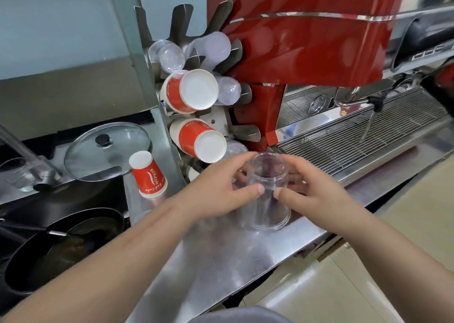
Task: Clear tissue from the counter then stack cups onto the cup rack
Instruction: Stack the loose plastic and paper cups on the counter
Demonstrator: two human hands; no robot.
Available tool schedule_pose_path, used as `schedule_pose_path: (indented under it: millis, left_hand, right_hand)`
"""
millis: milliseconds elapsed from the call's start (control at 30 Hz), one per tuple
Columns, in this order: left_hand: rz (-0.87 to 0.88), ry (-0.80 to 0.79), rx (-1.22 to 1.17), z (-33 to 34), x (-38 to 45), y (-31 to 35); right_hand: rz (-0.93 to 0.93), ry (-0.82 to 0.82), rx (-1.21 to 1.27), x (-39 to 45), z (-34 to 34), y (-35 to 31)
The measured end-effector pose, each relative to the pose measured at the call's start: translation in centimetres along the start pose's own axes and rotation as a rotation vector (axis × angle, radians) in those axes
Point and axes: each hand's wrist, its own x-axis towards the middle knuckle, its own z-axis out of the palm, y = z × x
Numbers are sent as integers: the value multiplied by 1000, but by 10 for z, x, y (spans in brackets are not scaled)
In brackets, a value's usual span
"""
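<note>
Both grips close on one stack of clear plastic cups (267, 194), standing upside down on the steel bench (221, 261): the left hand (221, 190) pinches its left side, the right hand (309, 190) its right. Far left sit a black pan (49, 249) and a glass lid (106, 150). A red paper cup (148, 175) stands inverted beside the cup rack (196, 81), which carries red and clear cups. A red coffee machine (307, 40) stands at right.

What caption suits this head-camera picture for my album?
Both hands, left and right, grip a clear plastic cup upside down on the steel counter below the cup rack.
</note>
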Motion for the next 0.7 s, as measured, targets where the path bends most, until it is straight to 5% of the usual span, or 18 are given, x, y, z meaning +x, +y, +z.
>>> schedule_pose_path:
  millis: [267, 700]
  left_hand:
    - [73, 38, 90, -10, 15, 14]
    - [-55, -80, 139, 28, 15, -40]
  right_hand:
    - [-40, 86, -39, 9, -8, -8]
    - [108, 34, -106, 10, 16, 45]
